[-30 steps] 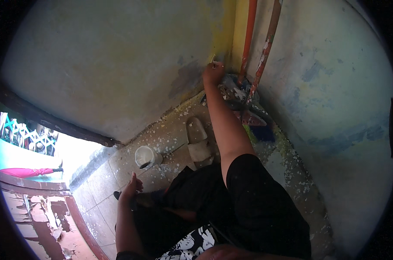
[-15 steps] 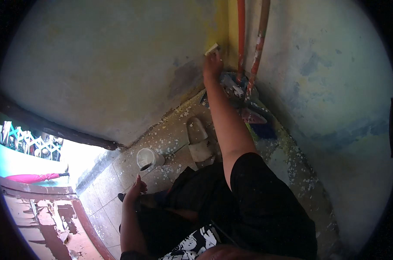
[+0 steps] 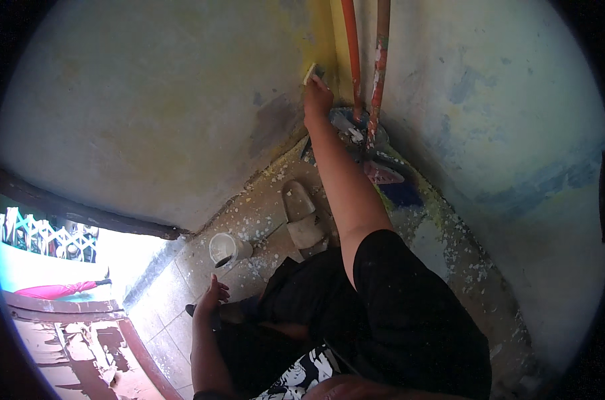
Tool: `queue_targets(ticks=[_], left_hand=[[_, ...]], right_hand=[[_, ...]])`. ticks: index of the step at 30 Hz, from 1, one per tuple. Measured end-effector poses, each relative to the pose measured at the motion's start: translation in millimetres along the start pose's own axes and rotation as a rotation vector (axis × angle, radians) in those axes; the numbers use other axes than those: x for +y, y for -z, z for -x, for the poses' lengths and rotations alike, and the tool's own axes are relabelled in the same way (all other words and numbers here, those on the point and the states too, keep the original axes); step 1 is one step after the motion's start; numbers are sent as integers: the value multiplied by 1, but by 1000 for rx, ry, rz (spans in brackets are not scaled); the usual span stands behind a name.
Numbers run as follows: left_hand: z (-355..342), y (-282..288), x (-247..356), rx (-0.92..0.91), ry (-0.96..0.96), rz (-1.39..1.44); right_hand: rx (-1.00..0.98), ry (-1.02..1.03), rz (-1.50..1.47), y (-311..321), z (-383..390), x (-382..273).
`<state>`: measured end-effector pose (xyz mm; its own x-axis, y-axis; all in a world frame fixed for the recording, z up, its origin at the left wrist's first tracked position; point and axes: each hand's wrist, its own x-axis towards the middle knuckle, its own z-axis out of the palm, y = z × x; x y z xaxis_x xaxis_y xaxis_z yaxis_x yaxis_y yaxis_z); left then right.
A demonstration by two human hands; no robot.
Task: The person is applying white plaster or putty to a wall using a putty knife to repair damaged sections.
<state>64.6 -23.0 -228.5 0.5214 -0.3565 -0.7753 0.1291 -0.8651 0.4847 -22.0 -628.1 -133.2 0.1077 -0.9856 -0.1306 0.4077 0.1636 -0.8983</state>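
White cup (image 3: 227,248) on speckled floor (image 3: 262,213), pale sandal (image 3: 302,217) nearby, two pipes (image 3: 366,60) (orange, paint-flecked)

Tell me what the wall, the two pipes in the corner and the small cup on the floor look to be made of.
Wall: plaster or cement, matt, with patchy worn yellow and grey paint. Two pipes: probably metal or plastic, coated orange-red, the paint flaking on one. Cup: likely white plastic, smooth, though too small to be sure. Floor: tiles with visible joints, strewn with pale flakes.
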Motion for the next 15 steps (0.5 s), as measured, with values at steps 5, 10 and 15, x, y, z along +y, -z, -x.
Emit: queue_targets(ticks=[5,10,15], left_hand=[[-1,4,4,-14,0,-3],[-6,8,-1,-35,6,5],[-11,12,1,-57,-11,60]], right_hand=[[-60,-52,-103,-5,-1,-1],[28,-40,9,-3,-3,0],[80,41,-17,-5,-8,-18]])
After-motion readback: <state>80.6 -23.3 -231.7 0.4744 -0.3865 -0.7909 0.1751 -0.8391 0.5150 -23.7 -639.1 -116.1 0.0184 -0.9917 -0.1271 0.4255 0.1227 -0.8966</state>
